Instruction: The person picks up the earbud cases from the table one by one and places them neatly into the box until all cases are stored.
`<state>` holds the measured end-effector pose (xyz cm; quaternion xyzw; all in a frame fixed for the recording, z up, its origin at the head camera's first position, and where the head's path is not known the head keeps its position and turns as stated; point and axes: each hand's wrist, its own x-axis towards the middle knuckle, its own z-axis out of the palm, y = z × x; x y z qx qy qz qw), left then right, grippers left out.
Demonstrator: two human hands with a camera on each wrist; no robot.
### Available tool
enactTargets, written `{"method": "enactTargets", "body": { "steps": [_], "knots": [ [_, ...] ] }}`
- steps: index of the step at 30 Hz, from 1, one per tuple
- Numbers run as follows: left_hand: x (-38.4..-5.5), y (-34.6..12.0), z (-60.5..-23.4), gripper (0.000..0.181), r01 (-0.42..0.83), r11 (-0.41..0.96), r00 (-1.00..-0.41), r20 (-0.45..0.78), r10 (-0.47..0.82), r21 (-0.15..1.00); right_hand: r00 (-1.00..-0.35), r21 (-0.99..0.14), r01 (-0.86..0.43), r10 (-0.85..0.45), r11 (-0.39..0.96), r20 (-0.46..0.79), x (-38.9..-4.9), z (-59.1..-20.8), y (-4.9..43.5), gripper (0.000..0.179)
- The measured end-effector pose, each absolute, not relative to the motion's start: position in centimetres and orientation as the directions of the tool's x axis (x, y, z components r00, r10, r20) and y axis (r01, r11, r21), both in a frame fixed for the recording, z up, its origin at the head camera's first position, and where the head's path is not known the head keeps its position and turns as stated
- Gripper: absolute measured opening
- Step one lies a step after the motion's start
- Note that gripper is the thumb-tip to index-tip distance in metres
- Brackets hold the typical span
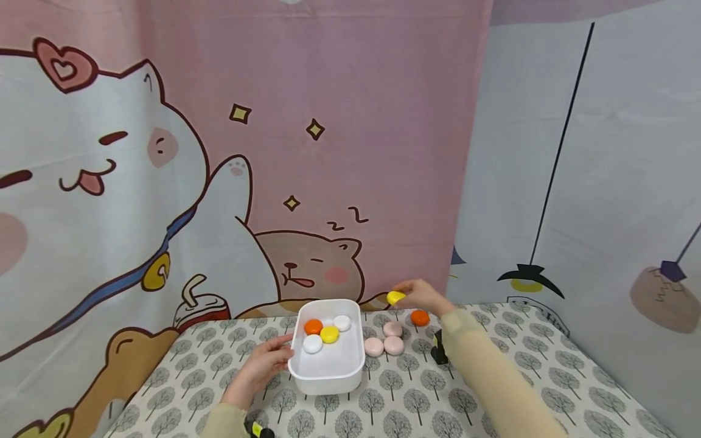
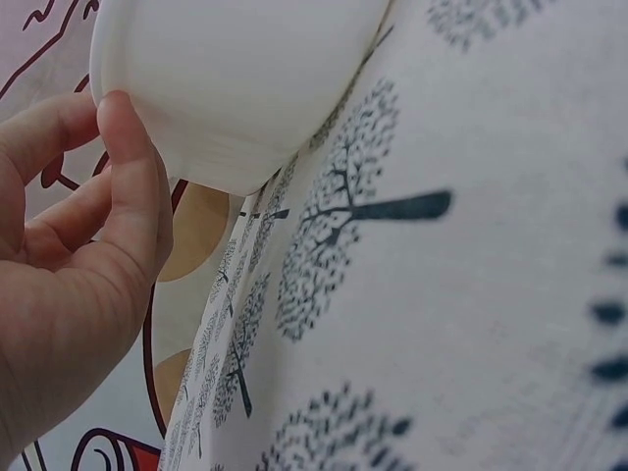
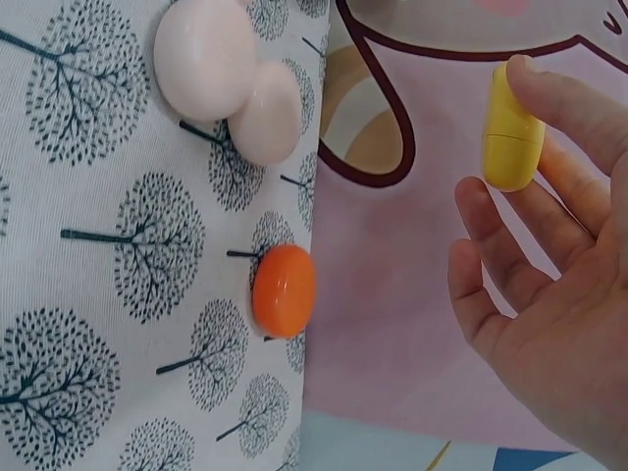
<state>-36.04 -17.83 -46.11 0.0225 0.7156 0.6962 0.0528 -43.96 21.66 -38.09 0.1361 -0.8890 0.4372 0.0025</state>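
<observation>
My right hand (image 1: 423,295) pinches a yellow rounded disc (image 3: 512,132) with a thin seam, between thumb and fingertips. It is held up over the table's back edge; the right wrist view shows the other fingers loosely bent below it. My left hand (image 1: 263,365) touches the left wall of a white rectangular tub (image 1: 327,384), fingertips at its outer side. Inside the tub lie an orange disc (image 1: 313,327), a yellow disc (image 1: 329,334) and two white discs (image 1: 313,344). An orange disc (image 3: 285,291) lies on the table, below my right hand.
Three pale pink discs (image 1: 393,345) lie grouped just right of the tub. The table carries a tree-patterned cloth (image 1: 432,401). A cartoon-printed curtain (image 1: 383,152) hangs right behind the table's back edge. Black straps or devices (image 1: 439,348) sit at both wrists.
</observation>
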Motion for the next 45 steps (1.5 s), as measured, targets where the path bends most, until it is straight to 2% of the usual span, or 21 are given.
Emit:
{"method": "enactTargets", "body": {
  "steps": [14, 20, 33, 45],
  "knots": [
    [-36.1, -17.8, -46.2, 0.053, -0.055, 0.024, -0.995, -0.056, 0.084, 0.998, -0.951, -0.729, -0.286, -0.278, 0.622, 0.135, -44.1, -37.2, 18.2, 0.040],
    [-35.9, -17.7, -46.1, 0.053, -0.044, 0.045, -0.995, -0.047, 0.084, 0.998, -0.934, -0.740, -0.321, -0.327, 0.591, 0.144, -44.0, -36.6, 16.8, 0.040],
    [-36.1, -18.0, -46.4, 0.055, -0.018, 0.040, -0.994, -0.022, 0.108, 0.999, -0.921, -0.747, -0.339, -0.364, 0.572, 0.139, -44.6, -37.6, 14.0, 0.046],
    [-36.1, -18.0, -46.2, 0.057, -0.041, 0.032, -0.993, -0.044, 0.109, 0.999, -0.897, -0.691, -0.389, -0.423, 0.609, 0.132, -44.4, -38.4, 11.5, 0.044]
  ]
}}
